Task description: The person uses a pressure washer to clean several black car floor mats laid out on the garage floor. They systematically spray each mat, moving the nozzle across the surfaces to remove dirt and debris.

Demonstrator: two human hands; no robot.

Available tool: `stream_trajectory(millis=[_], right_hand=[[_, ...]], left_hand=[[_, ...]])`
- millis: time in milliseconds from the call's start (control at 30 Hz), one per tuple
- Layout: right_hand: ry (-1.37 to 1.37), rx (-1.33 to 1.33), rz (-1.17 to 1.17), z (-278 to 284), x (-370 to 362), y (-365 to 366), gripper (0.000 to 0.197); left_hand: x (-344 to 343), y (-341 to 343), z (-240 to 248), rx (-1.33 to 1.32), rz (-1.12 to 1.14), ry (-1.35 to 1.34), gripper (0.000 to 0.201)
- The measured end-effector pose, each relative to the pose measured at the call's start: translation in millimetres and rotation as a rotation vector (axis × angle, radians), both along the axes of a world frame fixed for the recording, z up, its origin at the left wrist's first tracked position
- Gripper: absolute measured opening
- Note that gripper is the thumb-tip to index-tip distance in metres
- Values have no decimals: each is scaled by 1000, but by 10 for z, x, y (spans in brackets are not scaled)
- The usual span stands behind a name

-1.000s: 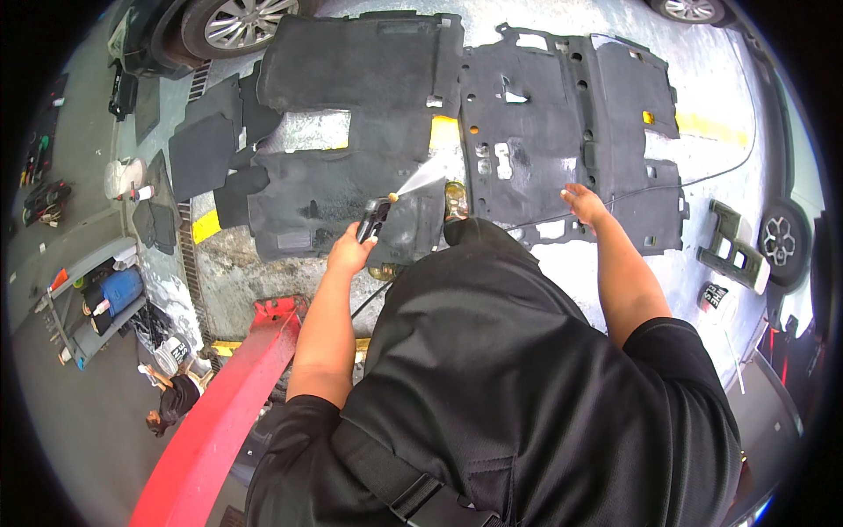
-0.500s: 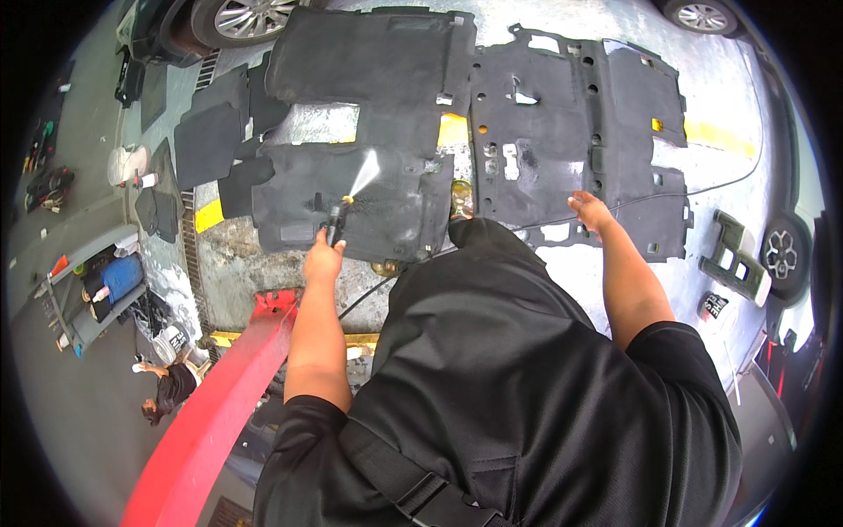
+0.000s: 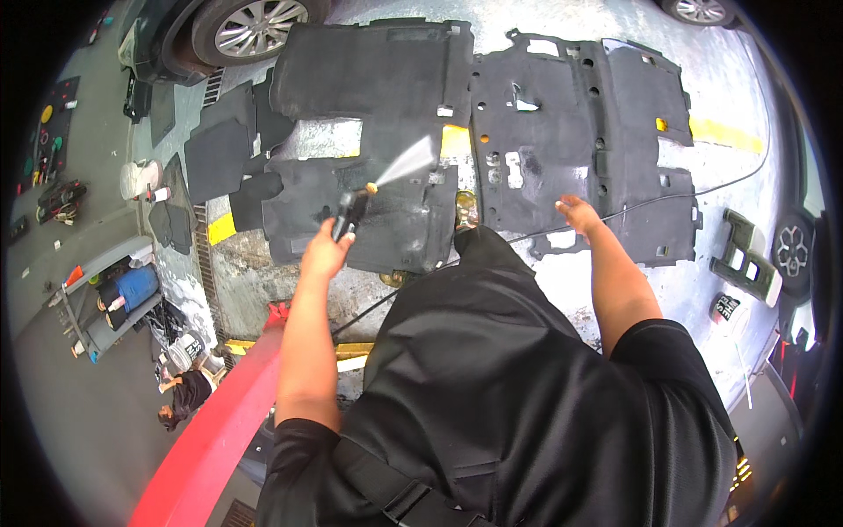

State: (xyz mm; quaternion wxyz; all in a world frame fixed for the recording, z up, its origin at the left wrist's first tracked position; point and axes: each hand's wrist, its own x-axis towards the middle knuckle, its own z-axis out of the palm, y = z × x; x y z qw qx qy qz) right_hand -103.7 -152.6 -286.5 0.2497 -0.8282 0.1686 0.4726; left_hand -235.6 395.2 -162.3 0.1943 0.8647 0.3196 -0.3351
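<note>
My left hand (image 3: 327, 251) grips a black spray gun (image 3: 353, 214) with a yellowish nozzle. A white fan of water (image 3: 409, 163) shoots from it up and to the right. It passes over a dark grey car floor carpet (image 3: 307, 198) lying flat on the ground. My right hand (image 3: 578, 216) hovers over a second dark carpet (image 3: 549, 132) with cut-out holes; its fingers are loosely bent and apart, and nothing shows in them. A thin black hose (image 3: 676, 195) crosses that carpet, passes by my right wrist and goes out of sight behind my dark apron (image 3: 492, 351).
A red slanted beam (image 3: 215, 422) stands close to my left forearm. Smaller mats (image 3: 219, 158) lie at the left beside a drain grate. A car wheel (image 3: 259, 31) is at the top, a grey moulded part (image 3: 746, 255) at the right. Another person (image 3: 186, 395) is at lower left.
The spray gun has moved right and slightly up in my left hand, and its water now lands farther right. My right hand has shifted slightly left.
</note>
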Motion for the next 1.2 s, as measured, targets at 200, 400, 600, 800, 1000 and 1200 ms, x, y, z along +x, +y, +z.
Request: stream_trajectory(millis=[200,400,600,800,1000,1200], right_hand=[[4,90,-34,-369,-37,-51,63],[-150,136,-162,-416,11,-290,63],[-19,117,-421,-367,-374,-696,64],[-7,71,-668,-280,-1169,-905,62],[145,19,-819,-96,-1725,-710,63],[193,-15,-787,183,-1360,-235,61]], left_hand=[[1109,143,487,26,-174,-111,67],[2361,-513,890,119,-379,-97,63],[2996,-1153,943,176,-532,-140,56],[3108,-1095,526,139,-618,14,53],[2724,-226,139,167,-447,129,59],[2383,1018,-53,227,-117,79,64]])
